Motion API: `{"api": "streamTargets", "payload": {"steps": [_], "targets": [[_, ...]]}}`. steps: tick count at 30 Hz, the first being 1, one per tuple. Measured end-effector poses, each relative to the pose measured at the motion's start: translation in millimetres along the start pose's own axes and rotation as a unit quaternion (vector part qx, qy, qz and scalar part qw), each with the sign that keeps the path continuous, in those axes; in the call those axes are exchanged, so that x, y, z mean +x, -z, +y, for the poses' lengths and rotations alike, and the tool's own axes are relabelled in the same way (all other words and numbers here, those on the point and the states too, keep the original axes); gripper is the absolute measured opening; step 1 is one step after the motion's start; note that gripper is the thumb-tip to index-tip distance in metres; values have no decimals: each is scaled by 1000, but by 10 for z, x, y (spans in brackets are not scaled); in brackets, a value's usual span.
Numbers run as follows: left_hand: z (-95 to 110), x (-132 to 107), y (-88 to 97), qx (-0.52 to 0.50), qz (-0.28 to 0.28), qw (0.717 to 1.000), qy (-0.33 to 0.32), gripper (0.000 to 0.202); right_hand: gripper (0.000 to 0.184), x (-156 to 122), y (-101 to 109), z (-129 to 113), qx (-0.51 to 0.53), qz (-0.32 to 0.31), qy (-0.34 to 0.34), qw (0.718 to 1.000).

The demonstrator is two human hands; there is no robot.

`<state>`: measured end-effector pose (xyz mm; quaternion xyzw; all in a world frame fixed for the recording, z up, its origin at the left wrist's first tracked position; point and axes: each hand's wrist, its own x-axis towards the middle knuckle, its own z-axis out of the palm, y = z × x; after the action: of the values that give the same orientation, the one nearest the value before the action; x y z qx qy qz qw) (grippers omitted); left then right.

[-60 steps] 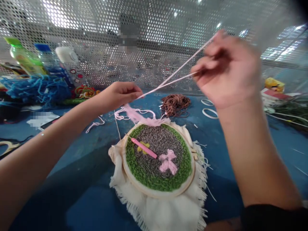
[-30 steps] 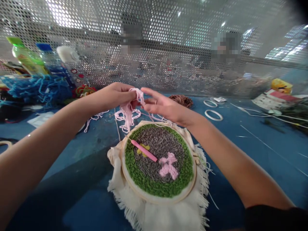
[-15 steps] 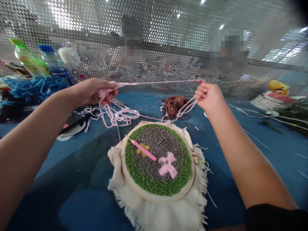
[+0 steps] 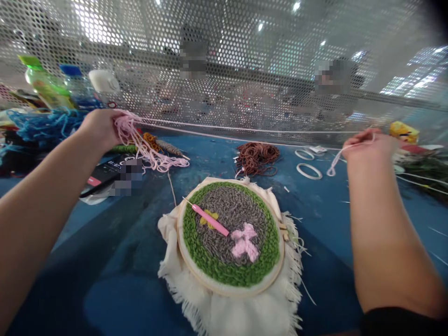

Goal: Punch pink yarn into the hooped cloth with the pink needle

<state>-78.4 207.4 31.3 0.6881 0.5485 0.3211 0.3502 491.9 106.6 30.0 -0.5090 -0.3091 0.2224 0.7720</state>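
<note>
My left hand (image 4: 100,128) is raised at the far left, gripping a tangled bunch of pink yarn (image 4: 140,145). My right hand (image 4: 369,144) pinches the same yarn at the far right, and a taut strand runs between my hands above the table. Neither hand touches the wooden embroidery hoop (image 4: 229,238) below them. It holds a punched design of green, grey, pink and yellow loops on fringed cream cloth (image 4: 224,312). A pink-handled punch needle (image 4: 210,219) lies across the hoop.
The blue table (image 4: 133,298) carries a coil of brown yarn (image 4: 257,158), white rings (image 4: 309,171) and a black phone (image 4: 100,177). Blue yarn (image 4: 45,126) and bottles (image 4: 45,79) stand at the back left. A perforated metal screen (image 4: 224,56) rises behind the table.
My hands have moved farther apart, left hand outward and up, right hand outward to the right. The pink yarn now stretches longer and straighter between them. The hoop has not moved.
</note>
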Motion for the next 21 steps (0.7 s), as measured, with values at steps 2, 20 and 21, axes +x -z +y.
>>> {"api": "streamTargets", "payload": {"steps": [2,20,21], "targets": [[122,-55,-40,-116,-2,993,-9,18,26,-30,-173,-1,19,-19,-2,1000],[938,-617,-850,-196,-128,966,-108,25,14,-2225,-1690,298,-102,-659,-83,740],[910,-568,-811,-194,-118,968,-105,26,17,-2172,-1682,295,-108,-646,-102,749]]}}
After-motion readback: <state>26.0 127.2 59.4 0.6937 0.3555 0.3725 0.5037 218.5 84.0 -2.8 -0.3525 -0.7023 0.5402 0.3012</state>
